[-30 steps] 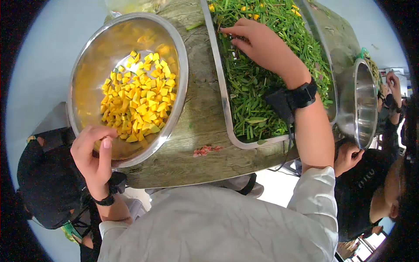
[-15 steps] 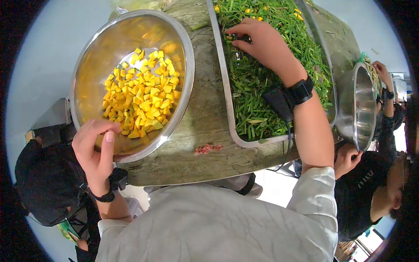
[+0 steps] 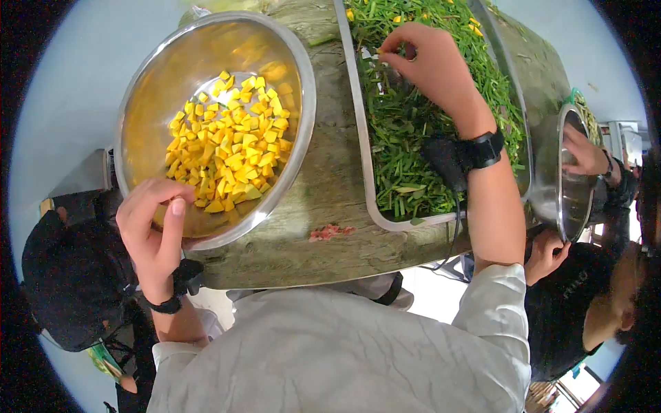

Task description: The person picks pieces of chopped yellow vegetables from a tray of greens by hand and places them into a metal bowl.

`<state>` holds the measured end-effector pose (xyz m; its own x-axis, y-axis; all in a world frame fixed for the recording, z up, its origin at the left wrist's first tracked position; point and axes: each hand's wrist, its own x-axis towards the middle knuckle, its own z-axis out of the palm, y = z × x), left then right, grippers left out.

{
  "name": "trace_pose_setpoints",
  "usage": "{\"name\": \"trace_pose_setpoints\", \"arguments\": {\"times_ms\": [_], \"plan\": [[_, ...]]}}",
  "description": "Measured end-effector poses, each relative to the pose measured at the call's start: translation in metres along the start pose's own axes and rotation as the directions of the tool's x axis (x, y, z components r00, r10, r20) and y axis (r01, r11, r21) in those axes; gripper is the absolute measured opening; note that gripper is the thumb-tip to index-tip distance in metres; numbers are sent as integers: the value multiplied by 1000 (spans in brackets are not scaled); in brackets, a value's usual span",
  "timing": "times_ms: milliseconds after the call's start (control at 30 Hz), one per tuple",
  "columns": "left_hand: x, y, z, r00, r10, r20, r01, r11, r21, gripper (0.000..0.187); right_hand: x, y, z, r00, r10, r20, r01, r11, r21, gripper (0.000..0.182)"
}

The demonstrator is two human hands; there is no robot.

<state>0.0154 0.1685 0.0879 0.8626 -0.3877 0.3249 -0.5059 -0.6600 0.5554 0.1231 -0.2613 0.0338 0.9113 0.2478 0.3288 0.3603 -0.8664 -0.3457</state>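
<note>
The metal bowl (image 3: 292, 165) holds many diced yellow pieces (image 3: 231, 151). My left hand (image 3: 155, 230) is over its near-left rim, thumb and forefinger curled with a narrow gap and nothing visible between them. Cut green stems and leaves (image 3: 441, 76) fill a metal tray (image 3: 366, 165), with a few yellow pieces (image 3: 475, 26) among them. Over the tray's left side, my right hand (image 3: 394, 56) pinches a small yellow piece (image 3: 378, 50) between thumb and forefinger. A black device (image 3: 444, 162) with a cable hangs at my right wrist.
Red scraps (image 3: 332, 232) lie on the green-grey table (image 3: 303, 258) near its front edge. At right, a co-worker's hands (image 3: 585, 151) are at another metal bowl (image 3: 559, 179), one reaching inside and one at its rim. Another person in black (image 3: 72, 275) is at left.
My right thumb and forefinger have closed on the small yellow piece. My left thumb and forefinger are slightly closer together. The co-worker's raised hand has moved down into the right bowl.
</note>
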Motion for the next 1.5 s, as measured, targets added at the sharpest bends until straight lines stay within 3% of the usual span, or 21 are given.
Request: {"name": "trace_pose_setpoints", "arguments": {"times_ms": [100,167,200,267,300,400,433,467,500,567,700,933,1067,1267,1500], "plan": [[2,2,0,1000,15,-10,-15,1000,13,10,5,-56,-31,985,40,-171,-14,989,149,18],[1,0,0,1000,-14,9,14,1000,-10,10,9,-115,-59,989,-11,-149,67,924,377,10],[1,0,1,1000,-12,10,12,1000,-9,9,16,-123,-42,986,-115,-123,164,824,542,10],[0,-1,1,1000,2,8,-2,1000,12,9,27,-127,-26,948,-295,-119,306,744,594,13],[0,-1,1,1000,3,8,-3,1000,-2,9,33,-129,-31,926,-366,-96,365,795,485,14],[0,-5,1,999,40,-8,-40,999,7,9,28,-106,-81,971,-239,-21,233,915,329,19],[-1,-5,1,999,32,6,-32,999,20,11,29,-73,-72,982,-109,-153,143,961,235,21],[-1,-4,-2,1000,18,24,-19,999,28,13,26,-39,-85,999,-35,-29,32,994,-102,23],[-2,-2,-3,999,6,43,-7,999,34,15,13,-24,-93,998,56,24,-54,997,-59,23],[-1,-3,-2,999,27,30,-27,1000,5,13,2,17,-98,886,314,342,-215,930,-297,22],[3,-3,-1,997,70,16,-70,998,-6,9,-23,12,-83,857,368,362,-342,930,-135,16],[1,-5,2,999,39,25,-39,999,1,13,-41,25,-63,873,329,361,-266,940,-213,24],[0,-5,1,1000,13,23,-13,1000,-6,14,-44,32,-58,948,71,311,-109,988,107,35],[-2,-5,0,999,-21,45,20,999,26,16,-51,25,-77,845,438,307,-374,894,-247,41],[-6,-9,2,999,-32,34,32,999,-9,21,-71,33,-69,934,272,230,-179,916,-358,54]]}}
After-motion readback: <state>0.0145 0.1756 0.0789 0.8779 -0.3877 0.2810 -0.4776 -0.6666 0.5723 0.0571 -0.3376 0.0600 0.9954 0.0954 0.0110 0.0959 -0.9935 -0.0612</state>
